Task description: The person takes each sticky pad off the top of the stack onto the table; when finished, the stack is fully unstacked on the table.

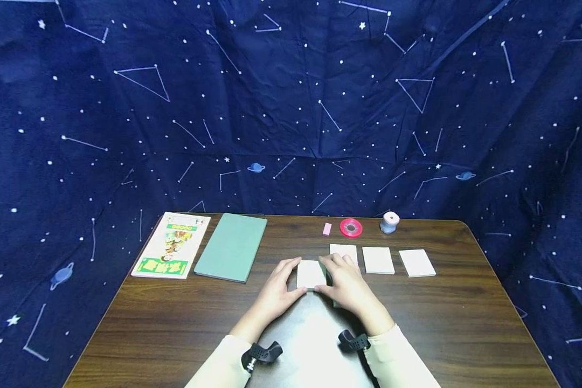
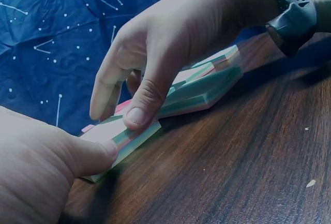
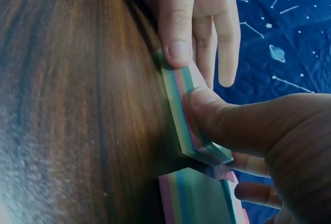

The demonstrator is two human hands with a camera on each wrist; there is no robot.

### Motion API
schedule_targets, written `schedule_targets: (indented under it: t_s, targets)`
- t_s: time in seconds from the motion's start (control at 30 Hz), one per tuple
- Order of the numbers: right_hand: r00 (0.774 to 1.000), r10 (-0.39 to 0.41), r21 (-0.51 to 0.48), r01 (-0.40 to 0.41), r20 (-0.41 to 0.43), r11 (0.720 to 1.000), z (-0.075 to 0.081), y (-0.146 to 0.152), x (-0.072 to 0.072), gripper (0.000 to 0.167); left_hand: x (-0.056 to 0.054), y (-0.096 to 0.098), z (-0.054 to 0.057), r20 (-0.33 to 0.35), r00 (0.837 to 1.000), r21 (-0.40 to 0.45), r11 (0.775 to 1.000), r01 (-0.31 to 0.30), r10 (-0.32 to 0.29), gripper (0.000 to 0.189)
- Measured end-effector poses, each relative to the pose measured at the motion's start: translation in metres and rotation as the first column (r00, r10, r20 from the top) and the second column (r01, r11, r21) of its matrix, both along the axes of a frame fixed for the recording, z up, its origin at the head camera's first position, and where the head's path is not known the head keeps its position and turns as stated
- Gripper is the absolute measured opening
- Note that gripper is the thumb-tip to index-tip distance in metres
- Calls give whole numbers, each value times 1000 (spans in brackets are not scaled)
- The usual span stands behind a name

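A square sticky note pad (image 1: 311,275) with a white top and colour-striped edges lies between both hands. The left hand (image 1: 275,285) grips its left side, thumb at the near edge and fingers toward the far corner. On the other side the right hand (image 1: 351,283) holds it the same way, its thumb (image 3: 207,102) pressed on the striped edge. Partly hidden under the right hand, a second pad with a green side (image 3: 199,198) sits close by. Just beyond the right fingers lies another white-topped pad (image 1: 343,251).
Two more white pads, a middle one (image 1: 378,261) and a right one (image 1: 417,263), lie rightward. Behind them are a pink eraser (image 1: 327,229), a red tape roll (image 1: 351,228) and a white-blue spool (image 1: 389,222). A green book (image 1: 231,247) and an illustrated booklet (image 1: 171,245) lie left.
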State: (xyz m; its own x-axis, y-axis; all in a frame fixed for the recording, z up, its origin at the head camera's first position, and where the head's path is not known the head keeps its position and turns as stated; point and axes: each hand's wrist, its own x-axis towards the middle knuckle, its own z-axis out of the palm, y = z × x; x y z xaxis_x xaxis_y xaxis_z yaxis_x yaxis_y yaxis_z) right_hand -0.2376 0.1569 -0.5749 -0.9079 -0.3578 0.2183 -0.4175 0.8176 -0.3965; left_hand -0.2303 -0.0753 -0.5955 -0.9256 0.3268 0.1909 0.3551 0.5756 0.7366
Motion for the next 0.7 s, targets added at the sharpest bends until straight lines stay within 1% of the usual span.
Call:
schedule_targets:
  t_s: [0.23, 0.3, 0.5, 0.7]
  targets:
    - [1000, -7, 1, 7, 6, 1000, -3, -3, -2, 78, -1, -1, 1, 14, 1000, -6, 1000, 0, 0, 77]
    - [1000, 3, -21, -3, 2, 1000, -4, -3, -3, 78, -1, -1, 0, 17, 1000, -12, 1000, -1, 1, 78]
    - [999, 39, -100, -42, -30, 994, -4, -3, -2, 82, -1, 1, 0, -7, 1000, -12, 1000, 6, -6, 80]
    - [996, 57, -147, -66, -62, 987, -2, -5, -1, 85, -1, 1, 0, 12, 1000, -33, 999, 4, -3, 87]
